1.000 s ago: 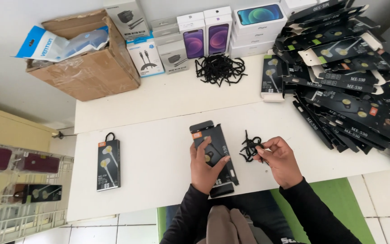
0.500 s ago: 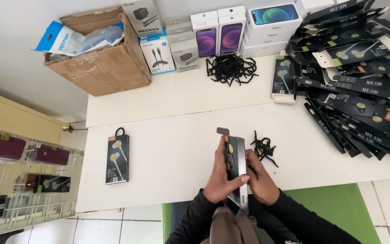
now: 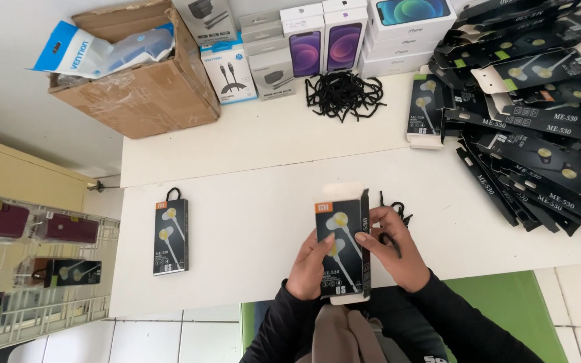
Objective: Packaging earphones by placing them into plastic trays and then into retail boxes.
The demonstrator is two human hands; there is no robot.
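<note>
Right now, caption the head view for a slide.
Both hands, left and right, hold a black earphone box face-up over a white table; a matching box lies left.

Slim black earphone box (image 3: 341,247) with an orange corner patch and pale earbuds pictured on its front, held face up and nearly upright above the near edge of the white table (image 3: 250,202), top flap open, gripped from both sides by the hands.

The earphone box (image 3: 341,245) is made of smooth, shiny black card. The worktop (image 3: 250,202) is seen as smooth, matt white. The big box (image 3: 136,94) is made of rough brown cardboard, wrapped with shiny tape.
</note>
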